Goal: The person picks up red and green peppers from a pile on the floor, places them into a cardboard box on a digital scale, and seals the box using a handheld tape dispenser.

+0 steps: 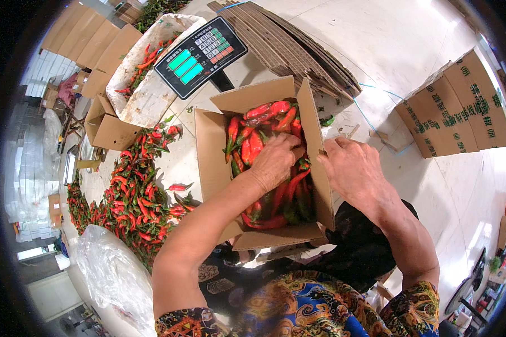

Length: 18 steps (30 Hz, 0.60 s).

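An open cardboard box [211, 163] stands before me, filled with long red and dark green chili peppers [256, 145]. Inside it, my left hand [275, 160] is closed, its fingers bent down onto a chili pepper near the right wall; the fingertips are partly hidden. My right hand [351, 168] pinches the upper edge of the box's right flap [314, 151] between thumb and fingers. Just beyond the box is a scale's display panel [201, 56] on a post, with lit green screens.
A large heap of chili peppers [135, 196] covers the floor at left, beside clear plastic sheeting [115, 275]. Behind it are a white foam crate [146, 95] and a small carton [115, 126]. Flattened cardboard [286, 45] lies stacked at the back; another carton [458, 109] stands right.
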Each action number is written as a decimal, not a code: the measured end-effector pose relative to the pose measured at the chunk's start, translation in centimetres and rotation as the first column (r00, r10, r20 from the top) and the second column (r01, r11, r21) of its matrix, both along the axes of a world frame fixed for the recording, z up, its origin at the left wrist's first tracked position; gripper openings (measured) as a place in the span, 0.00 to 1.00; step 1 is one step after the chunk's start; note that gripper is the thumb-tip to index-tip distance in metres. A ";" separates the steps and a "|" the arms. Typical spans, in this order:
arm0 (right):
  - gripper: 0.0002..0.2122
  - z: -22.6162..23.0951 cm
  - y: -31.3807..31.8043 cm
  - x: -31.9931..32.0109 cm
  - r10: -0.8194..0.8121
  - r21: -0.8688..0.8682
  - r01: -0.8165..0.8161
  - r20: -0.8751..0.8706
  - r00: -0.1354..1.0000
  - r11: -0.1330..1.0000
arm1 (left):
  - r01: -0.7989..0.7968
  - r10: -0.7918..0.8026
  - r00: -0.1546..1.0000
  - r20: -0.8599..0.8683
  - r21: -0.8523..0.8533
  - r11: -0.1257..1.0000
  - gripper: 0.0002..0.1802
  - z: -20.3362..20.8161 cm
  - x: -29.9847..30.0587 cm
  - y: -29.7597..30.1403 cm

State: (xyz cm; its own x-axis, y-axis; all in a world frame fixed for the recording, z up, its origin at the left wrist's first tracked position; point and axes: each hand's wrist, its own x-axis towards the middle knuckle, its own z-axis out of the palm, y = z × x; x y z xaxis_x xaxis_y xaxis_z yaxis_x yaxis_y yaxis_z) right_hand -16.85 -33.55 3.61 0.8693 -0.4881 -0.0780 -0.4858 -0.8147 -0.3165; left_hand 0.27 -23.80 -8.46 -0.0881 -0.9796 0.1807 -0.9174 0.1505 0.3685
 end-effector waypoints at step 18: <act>0.11 0.6 -0.4 0.3 0.016 0.066 -0.012 -0.065 0.998 0.998 | -0.339 0.371 0.915 0.159 -0.193 0.921 0.19 0.8 3.5 -2.1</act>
State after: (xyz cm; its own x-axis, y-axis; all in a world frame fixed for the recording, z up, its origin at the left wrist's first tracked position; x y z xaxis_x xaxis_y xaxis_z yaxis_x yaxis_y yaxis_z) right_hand -16.60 -33.91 4.26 0.8678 -0.4680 -0.1668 -0.4962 -0.7999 -0.3374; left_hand 3.77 -25.89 -7.68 0.2122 -0.9124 0.3500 -0.9709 -0.1562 0.1814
